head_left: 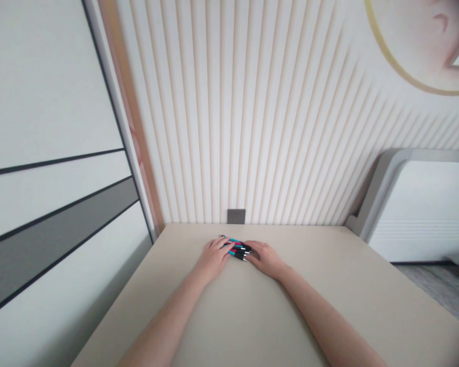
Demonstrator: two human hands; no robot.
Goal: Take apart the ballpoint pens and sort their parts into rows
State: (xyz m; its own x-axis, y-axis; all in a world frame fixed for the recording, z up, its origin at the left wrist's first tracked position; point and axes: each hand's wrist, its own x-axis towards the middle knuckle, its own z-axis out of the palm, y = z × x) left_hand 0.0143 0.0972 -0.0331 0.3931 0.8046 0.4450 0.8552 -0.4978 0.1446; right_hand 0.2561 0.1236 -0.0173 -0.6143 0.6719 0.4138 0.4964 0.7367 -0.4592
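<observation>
My two hands meet near the back edge of the tabletop [233, 316], around a small bundle of pens [240, 248] lying flat on its surface. The pens lie close together, roughly side by side, with black, bright blue and pinkish-red parts showing and pale tips pointing to the right. My left hand [213, 255] lies over their left end, palm down, fingers reaching across the barrels; I cannot tell whether it grips them or only rests on them. My right hand [268, 259] is at the tip end, curved but open, with thumb and fingers parted on either side of the points; whether it presses on any of them I cannot make out. My left forearm [172, 316] and right forearm [317, 311] are bare and slant in from the near side. Just behind the tabletop a dark socket plate [236, 216] sits low on the ribbed wall [222, 112], straight beyond the pens. To my left stands a pale panel [46, 92] with dark stripes, and to my right, well apart from my hands, is a white headboard [424, 204] with a grey rim
</observation>
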